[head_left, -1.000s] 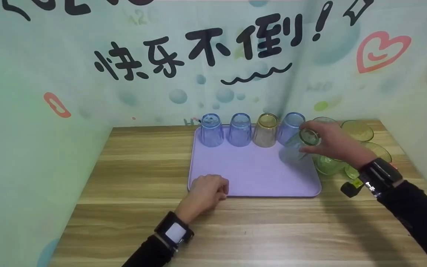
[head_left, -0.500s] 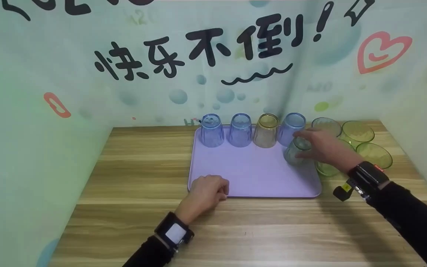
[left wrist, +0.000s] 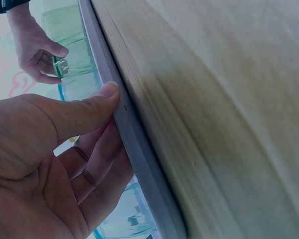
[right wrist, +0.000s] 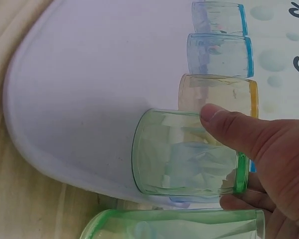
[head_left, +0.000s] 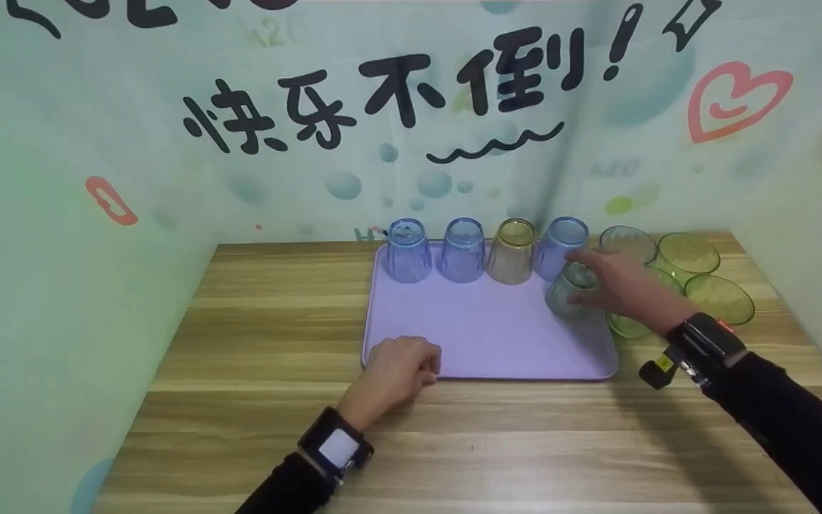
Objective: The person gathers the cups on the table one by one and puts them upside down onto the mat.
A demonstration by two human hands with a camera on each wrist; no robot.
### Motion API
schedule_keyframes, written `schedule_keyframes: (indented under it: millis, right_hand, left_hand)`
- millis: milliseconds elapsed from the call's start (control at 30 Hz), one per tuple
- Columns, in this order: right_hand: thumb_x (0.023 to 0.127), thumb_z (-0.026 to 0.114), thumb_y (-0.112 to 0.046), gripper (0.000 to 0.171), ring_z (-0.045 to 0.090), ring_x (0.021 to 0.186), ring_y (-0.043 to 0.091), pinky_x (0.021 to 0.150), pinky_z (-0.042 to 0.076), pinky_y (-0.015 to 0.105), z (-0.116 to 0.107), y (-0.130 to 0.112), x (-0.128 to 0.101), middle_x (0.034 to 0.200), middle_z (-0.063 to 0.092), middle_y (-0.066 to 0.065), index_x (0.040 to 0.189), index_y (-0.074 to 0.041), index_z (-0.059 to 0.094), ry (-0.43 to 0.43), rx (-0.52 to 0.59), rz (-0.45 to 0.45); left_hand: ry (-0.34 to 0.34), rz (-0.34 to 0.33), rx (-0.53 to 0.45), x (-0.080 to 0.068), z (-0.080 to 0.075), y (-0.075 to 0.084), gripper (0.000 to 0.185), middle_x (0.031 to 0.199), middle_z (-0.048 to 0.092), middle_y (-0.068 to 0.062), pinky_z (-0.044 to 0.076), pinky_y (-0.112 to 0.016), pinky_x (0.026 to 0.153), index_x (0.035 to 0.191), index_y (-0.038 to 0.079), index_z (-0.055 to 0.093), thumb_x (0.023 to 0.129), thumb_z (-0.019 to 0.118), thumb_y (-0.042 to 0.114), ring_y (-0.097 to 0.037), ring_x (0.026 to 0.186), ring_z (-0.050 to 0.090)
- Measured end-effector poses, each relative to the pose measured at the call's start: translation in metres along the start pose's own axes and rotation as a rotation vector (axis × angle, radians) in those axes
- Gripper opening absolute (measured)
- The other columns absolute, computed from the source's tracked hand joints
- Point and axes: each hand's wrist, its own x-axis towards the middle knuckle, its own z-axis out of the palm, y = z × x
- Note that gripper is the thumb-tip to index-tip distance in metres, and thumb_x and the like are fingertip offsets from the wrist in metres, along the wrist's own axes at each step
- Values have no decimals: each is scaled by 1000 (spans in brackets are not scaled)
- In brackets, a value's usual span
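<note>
A: What does the cup (head_left: 569, 291) look like?
B: Clear green, upside down on the tray (head_left: 482, 335), far right, just in front of the blue one (head_left: 561, 246).
A: And the right hand (head_left: 625, 285)?
B: Its grip curls round the cup, thumb on the side.
A: The left hand (head_left: 397, 368)?
B: Its grip pinches the tray's near edge on the worktop (head_left: 275, 428).

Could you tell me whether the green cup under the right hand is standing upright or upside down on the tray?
Upside down: the green cup rests mouth-down on the purple tray, base up under the right hand.
</note>
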Motion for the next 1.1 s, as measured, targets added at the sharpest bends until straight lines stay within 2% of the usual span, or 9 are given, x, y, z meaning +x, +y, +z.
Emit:
schedule_keyframes:
  millis: [167,333,433,533,800,967,1100]
  right_hand:
    - [80,88,-21,72,64,103,42,84,53,56,-2,2,-4,119,64,25,138,4,53,-15,-5,21]
    - [82,87,-24,68,63,101,40,84,52,55,-8,2,-8,115,64,22,135,4,53,54,-7,-11]
    - [84,86,-23,63,61,105,42,88,50,57,-12,3,-10,118,63,23,132,6,55,99,15,-38]
    - [86,84,-24,59,60,109,42,91,48,56,-18,3,-13,120,64,22,130,6,58,128,50,-27]
    - [92,78,-25,50,58,113,41,92,47,57,-38,9,-20,122,62,22,128,4,58,178,138,57]
    - [92,77,-34,57,57,114,42,93,46,60,-48,16,-26,126,60,23,131,2,57,196,140,158]
    - [92,77,-34,59,55,116,44,94,45,61,-56,23,-32,129,58,25,133,3,55,207,147,214]
  left_hand:
    - [3,0,-6,0,0,1,11,77,64,9,49,-33,62,83,20,71,85,82,19,-17,75,62]
    - [5,5,-1,0,0,1,12,77,64,9,49,-33,63,83,20,71,85,82,19,-17,75,62]
    - [13,10,-1,0,0,0,12,75,62,9,49,-33,62,82,20,71,85,82,19,-16,74,61]
    - [21,13,-5,-1,0,0,13,74,62,10,48,-33,61,82,20,71,85,83,18,-16,74,61]
    - [30,18,-20,-1,1,0,12,76,64,9,49,-34,63,82,20,71,84,83,17,-17,75,63]
    - [21,8,-21,-1,1,0,13,76,63,9,49,-33,63,81,20,70,85,83,18,-17,75,62]
    - [16,3,-22,-1,0,0,12,77,63,8,49,-33,64,82,20,70,85,82,19,-17,75,61]
